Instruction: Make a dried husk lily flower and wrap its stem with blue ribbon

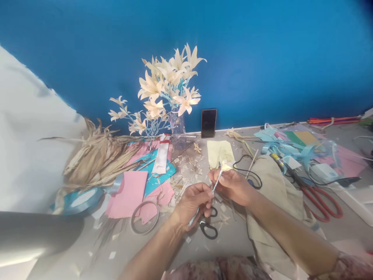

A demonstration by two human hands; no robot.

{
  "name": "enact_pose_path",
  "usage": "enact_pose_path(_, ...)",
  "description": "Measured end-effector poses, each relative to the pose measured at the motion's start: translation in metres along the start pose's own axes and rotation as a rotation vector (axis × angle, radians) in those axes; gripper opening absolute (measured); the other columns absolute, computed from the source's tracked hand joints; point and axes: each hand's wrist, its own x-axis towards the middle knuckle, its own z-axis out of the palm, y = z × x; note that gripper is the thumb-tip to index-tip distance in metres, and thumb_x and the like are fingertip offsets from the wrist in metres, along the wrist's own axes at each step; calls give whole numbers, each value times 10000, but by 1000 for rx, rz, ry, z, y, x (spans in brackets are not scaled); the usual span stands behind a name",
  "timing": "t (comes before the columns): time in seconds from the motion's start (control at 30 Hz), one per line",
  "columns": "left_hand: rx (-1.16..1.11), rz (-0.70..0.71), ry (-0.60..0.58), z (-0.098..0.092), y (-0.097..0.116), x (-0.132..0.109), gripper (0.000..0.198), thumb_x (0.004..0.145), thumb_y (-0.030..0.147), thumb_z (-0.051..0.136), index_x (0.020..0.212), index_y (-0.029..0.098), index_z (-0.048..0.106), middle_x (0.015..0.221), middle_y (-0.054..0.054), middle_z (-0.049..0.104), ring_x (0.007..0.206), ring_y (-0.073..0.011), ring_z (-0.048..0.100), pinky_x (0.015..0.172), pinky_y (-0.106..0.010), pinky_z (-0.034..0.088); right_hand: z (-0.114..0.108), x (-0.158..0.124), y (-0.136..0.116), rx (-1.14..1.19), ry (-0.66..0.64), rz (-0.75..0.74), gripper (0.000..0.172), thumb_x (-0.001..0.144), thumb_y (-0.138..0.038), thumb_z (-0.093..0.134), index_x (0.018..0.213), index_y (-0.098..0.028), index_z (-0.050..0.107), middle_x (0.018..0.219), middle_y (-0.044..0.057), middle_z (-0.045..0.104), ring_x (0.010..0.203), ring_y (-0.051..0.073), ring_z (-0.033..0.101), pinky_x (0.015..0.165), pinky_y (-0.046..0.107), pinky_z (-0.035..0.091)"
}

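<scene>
Between my two hands is a handmade flower with a pale cream head (225, 166) and a thin stem wrapped in light blue. My left hand (196, 200) pinches the lower stem, and a blue end comes out below the palm. Closed near the flower head, my right hand (233, 186) grips the upper stem. Black-handled scissors (209, 230) lie on the table just under my left hand, their blades hidden. A pale yellow paper sheet (217, 149) lies beyond my right hand.
Cream flowers stand in a clear vase (177, 128) beside a phone (209, 123) at the wall. Dried husks (96, 155), pink paper (128, 194), a blue ribbon roll (84, 200) and a tape ring (145, 217) lie left. Red-handled scissors (322, 204) and beige cloth (268, 186) lie right.
</scene>
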Motion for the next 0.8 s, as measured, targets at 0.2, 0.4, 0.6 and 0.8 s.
enact_pose_path(0.2, 319, 215, 232, 4, 2, -3, 216, 760, 298, 711, 656, 167, 575, 477, 50, 521, 399, -75, 484, 443, -193, 355, -8, 0, 3, -167, 138, -24, 471, 598, -537, 901, 856, -185, 723, 728, 6, 561, 635, 143, 453, 574, 273, 345)
enact_pose_path(0.4, 322, 219, 244, 6, 1, -3, 254, 749, 341, 753, 659, 156, 605, 498, 34, 557, 410, -79, 497, 456, -201, 384, -3, 2, 3, -223, 215, -83, 336, 633, -461, 902, 694, -191, 712, 780, 25, 603, 717, 166, 515, 661, 301, 409)
enact_pose_path(0.6, -58, -22, 28, 0, 0, 0, 327, 649, 353, 885, 683, 141, 639, 551, 22, 562, 432, -66, 471, 403, -185, 371, -1, -1, -3, -75, 116, -9, 304, 673, -447, 889, 731, -188, 740, 793, 22, 561, 662, 144, 484, 620, 290, 412)
enact_pose_path(0.8, -126, -100, -79, 1, 0, -3, 327, 629, 325, 901, 732, 118, 671, 574, 15, 545, 454, -66, 449, 374, -183, 346, -4, -3, -4, 21, -36, 22, 310, 679, -447, 890, 677, -187, 722, 781, 14, 539, 661, 135, 468, 617, 284, 403)
